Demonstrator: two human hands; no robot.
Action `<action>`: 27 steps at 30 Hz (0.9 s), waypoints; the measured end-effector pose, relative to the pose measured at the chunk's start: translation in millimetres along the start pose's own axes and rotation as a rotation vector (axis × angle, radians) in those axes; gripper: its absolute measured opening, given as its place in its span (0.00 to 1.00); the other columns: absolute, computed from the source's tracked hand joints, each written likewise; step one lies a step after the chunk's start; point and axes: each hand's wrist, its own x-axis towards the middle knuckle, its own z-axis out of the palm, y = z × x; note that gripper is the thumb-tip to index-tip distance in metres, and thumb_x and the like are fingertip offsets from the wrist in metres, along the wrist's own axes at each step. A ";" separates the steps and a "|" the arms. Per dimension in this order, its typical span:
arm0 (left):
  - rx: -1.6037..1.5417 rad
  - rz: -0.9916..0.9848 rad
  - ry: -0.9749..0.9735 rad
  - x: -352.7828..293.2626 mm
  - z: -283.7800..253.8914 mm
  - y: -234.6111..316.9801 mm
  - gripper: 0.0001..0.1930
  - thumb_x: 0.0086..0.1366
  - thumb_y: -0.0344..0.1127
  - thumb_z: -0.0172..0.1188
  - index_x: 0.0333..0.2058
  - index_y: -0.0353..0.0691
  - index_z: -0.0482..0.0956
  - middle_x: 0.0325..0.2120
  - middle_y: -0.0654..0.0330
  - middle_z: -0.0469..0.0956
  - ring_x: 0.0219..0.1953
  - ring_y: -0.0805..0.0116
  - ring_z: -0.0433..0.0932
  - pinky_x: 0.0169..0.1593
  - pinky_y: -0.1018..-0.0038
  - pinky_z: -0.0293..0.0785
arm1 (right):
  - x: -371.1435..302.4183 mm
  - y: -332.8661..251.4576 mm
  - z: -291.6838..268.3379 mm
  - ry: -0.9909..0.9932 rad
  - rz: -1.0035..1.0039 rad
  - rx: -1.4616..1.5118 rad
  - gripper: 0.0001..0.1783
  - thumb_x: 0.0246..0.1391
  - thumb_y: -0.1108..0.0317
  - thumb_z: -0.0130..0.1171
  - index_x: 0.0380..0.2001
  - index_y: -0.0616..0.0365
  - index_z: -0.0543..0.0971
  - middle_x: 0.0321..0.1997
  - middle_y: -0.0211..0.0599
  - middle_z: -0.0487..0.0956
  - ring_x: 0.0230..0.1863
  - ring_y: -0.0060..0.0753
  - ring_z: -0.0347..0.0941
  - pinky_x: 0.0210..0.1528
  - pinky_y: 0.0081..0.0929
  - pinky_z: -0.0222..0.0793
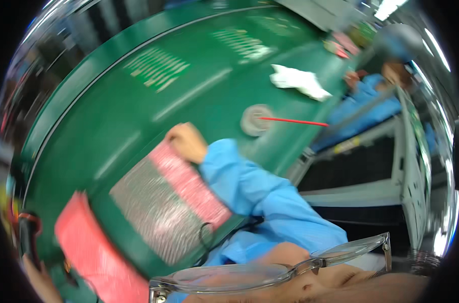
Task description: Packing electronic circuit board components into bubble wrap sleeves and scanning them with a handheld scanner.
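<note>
My right hand (189,142) reaches in from the right in a blue sleeve, its fingers curled closed at the upper corner of a bubble-wrap piece (161,214). This piece looks grey and shiny over most of its area, with a pink strip along the side nearest my arm. It lies on the green work surface (103,131); whether it is a sheet or a bag I cannot tell. Motion blur softens the fingers and the wrap. A thin dark loop (205,235) crosses the wrap's lower right edge. My left hand does not show.
Left of the wrap lies a pink curved piece (95,247), with a black, orange-edged object (29,237) beyond it. Farther off are a grey round disc (254,121), a red stick (295,121), crumpled white material (297,81) and pale strips (156,68). Another person (366,103) is beside a metal frame (355,192).
</note>
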 end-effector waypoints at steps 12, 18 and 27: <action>-0.540 -0.289 -0.090 -173.1 -15.6 32.1 0.18 0.52 0.38 0.62 0.38 0.36 0.70 0.26 0.45 0.75 0.31 0.46 0.75 0.32 0.61 0.68 | -38.2 -247.0 185.0 -0.794 -0.464 -0.074 0.10 0.45 0.67 0.55 0.31 0.60 0.75 0.35 0.44 0.74 0.41 0.47 0.68 0.44 0.38 0.65; -0.747 -0.346 -0.110 -188.2 0.8 32.0 0.20 0.51 0.36 0.63 0.40 0.33 0.70 0.29 0.43 0.75 0.34 0.45 0.74 0.35 0.62 0.69 | -54.1 -261.2 295.9 -0.699 -0.106 0.013 0.13 0.44 0.64 0.57 0.30 0.63 0.75 0.33 0.49 0.76 0.39 0.50 0.72 0.42 0.41 0.68; -0.787 -0.318 -0.093 -189.6 9.0 23.4 0.19 0.51 0.36 0.63 0.39 0.32 0.71 0.26 0.47 0.76 0.28 0.58 0.76 0.33 0.70 0.70 | -38.7 -248.8 304.6 -0.542 0.059 -0.086 0.13 0.43 0.61 0.59 0.27 0.61 0.75 0.32 0.52 0.75 0.35 0.54 0.72 0.38 0.46 0.68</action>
